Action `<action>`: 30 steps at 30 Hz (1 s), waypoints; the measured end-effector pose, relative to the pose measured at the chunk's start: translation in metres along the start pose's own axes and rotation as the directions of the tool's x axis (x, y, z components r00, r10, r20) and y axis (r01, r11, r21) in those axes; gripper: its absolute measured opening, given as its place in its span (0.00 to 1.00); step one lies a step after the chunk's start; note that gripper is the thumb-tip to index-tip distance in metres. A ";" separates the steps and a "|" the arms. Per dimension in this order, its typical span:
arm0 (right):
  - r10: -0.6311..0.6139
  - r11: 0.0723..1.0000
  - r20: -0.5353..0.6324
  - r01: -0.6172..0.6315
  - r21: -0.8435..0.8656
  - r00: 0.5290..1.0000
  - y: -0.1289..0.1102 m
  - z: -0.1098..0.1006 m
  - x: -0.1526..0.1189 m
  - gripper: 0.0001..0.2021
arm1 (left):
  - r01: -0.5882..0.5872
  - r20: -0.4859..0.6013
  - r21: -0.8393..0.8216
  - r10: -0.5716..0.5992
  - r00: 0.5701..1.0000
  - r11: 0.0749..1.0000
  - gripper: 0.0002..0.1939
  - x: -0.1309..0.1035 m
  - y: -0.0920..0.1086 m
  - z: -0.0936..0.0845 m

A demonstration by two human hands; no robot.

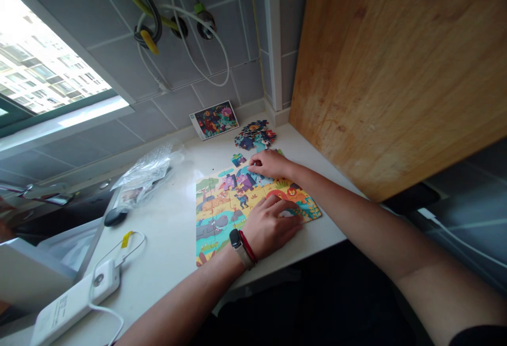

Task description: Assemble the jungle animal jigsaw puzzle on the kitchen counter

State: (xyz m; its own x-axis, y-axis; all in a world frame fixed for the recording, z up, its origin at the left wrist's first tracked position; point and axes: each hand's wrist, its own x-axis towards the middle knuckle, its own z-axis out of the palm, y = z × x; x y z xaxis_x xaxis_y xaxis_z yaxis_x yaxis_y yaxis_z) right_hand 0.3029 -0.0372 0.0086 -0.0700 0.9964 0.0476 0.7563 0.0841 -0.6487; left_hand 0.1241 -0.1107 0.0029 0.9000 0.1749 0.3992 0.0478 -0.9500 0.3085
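Note:
A jigsaw puzzle (214, 206) with cartoon animals lies largely joined on the white counter. My left hand (271, 224) rests palm down on its lower right part, fingers stretched out, covering some of the picture. It wears a watch (235, 238) and a red band on the wrist. At the puzzle's upper edge, my right hand (270, 164) is curled, with thumb and forefinger together at a puzzle piece (246, 180) in the purple area; the fingers partly hide it. A loose piece (238, 159) lies just left of these fingertips. Behind is a heap of loose pieces (255, 134).
A picture card (216, 120) leans against the tiled wall. Left on the counter are clear plastic bags (146, 169), a black mouse-like object (115, 217) and a white power bank (75, 301) with a cable. A wooden panel (396, 71) stands on the right.

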 end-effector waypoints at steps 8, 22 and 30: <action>-0.001 1.000 0.004 0.001 -0.002 1.000 -0.001 0.000 -0.002 0.07 | -0.003 -0.013 -0.014 0.003 1.000 1.000 0.12 0.001 0.000 0.000; 0.003 1.000 0.012 -0.003 -0.026 1.000 -0.002 -0.001 -0.001 0.08 | -0.026 -0.035 -0.078 0.023 0.999 0.997 0.11 0.000 -0.001 0.002; -0.001 1.000 -0.011 0.001 0.009 1.000 0.003 0.001 0.000 0.08 | -0.001 0.001 -0.087 0.001 1.000 0.996 0.12 0.001 -0.001 0.001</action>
State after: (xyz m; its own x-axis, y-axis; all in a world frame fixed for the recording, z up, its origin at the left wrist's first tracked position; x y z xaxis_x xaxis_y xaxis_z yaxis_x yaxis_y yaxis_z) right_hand 0.3039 -0.0371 0.0060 -0.0640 0.9964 0.0564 0.7506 0.0853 -0.6553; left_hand 0.1250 -0.1099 0.0022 0.9004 0.1737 0.3989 0.0089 -0.9240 0.3822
